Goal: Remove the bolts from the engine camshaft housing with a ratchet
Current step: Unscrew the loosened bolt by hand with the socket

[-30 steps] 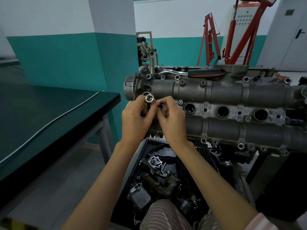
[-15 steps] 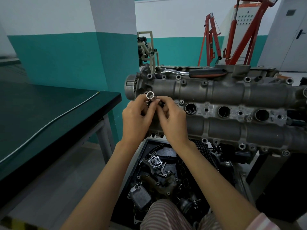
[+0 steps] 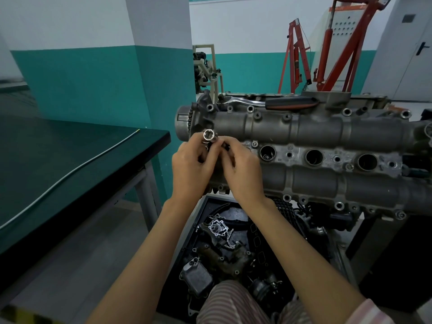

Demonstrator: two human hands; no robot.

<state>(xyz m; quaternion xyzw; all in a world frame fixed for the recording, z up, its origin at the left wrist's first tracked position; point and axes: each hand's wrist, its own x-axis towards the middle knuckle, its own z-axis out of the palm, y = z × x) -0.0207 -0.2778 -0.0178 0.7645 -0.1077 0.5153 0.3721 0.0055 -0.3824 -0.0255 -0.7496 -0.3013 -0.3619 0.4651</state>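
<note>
Socket [image 3: 208, 134] between fingertips [image 3: 216, 143] — lower part hidden

Both hands, left hand [image 3: 190, 163] and right hand [image 3: 243, 169], pinch a socket [image 3: 208, 134] beside the camshaft housing [image 3: 304, 129].

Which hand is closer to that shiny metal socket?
Left. The left hand holds the socket in its fingertips; the right hand pinches something just beside it.

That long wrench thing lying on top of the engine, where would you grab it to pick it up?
Grab the ratchet by its black and orange handle, the thick end on the right, coming down from above. It lies flat along the far edge of the camshaft housing, so the top of the handle is free. The shiny head end looks thinner and smoother.
</note>
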